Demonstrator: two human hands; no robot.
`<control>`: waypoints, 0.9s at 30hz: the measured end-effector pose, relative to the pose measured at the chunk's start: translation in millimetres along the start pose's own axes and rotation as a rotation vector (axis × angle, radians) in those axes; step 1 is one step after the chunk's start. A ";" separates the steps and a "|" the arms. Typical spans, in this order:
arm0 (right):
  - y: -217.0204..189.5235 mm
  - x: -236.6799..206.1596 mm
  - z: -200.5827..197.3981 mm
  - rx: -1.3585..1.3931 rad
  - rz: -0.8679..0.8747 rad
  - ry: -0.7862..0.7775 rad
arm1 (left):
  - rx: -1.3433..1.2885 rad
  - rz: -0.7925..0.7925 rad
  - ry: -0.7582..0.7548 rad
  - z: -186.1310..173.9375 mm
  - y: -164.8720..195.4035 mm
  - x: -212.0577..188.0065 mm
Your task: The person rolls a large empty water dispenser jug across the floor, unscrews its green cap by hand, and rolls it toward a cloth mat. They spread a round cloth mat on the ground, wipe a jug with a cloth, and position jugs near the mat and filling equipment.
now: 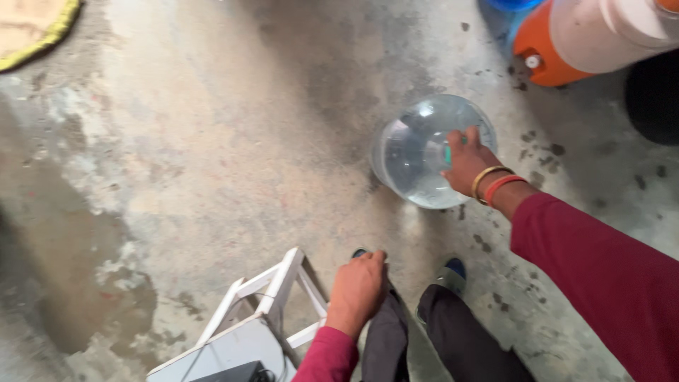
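Observation:
A large clear water jug [417,152] stands on the concrete floor, seen from above. My right hand [467,161], with two bangles at the wrist, is closed around the jug's neck, where a green cap shows between the fingers. My left hand [358,290] rests closed on my left knee, against dark trousers, holding nothing that I can see. Both arms wear dark red sleeves.
A white folding chair [265,311] stands at my left, with a dark object on its seat. An orange and white water dispenser [587,39] lies at the top right, beside a black round object [654,95]. A yellow-edged mat [32,28] is at the top left.

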State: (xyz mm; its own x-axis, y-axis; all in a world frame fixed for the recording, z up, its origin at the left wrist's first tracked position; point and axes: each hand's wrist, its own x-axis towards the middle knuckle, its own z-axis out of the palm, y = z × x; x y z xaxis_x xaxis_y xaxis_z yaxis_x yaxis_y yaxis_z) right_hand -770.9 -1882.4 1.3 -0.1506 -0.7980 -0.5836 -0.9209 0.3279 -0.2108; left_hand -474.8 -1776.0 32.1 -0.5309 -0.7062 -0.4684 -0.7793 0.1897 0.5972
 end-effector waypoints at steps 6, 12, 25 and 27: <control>7.0 17.6 9.0 -0.008 0.088 -0.105 | -0.072 -0.023 0.071 -48.3 22.9 8.8; 18.8 19.4 26.4 -0.459 -0.219 0.187 | 0.022 0.021 -0.002 -80.7 65.4 67.8; 42.0 -4.3 5.9 0.445 0.002 0.071 | 0.210 0.160 -0.064 -97.7 175.7 209.0; 48.2 -11.5 5.6 0.507 0.093 0.015 | 0.268 0.208 -0.114 -87.9 184.0 227.4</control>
State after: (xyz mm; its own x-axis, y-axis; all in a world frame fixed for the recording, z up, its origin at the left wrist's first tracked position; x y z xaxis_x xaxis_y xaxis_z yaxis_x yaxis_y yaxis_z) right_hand -811.5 -1854.6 -6.5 -0.2323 -0.7595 -0.6077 -0.6138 0.5991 -0.5142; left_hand -709.7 -1961.6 92.6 -0.7096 -0.5560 -0.4329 -0.7020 0.5049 0.5022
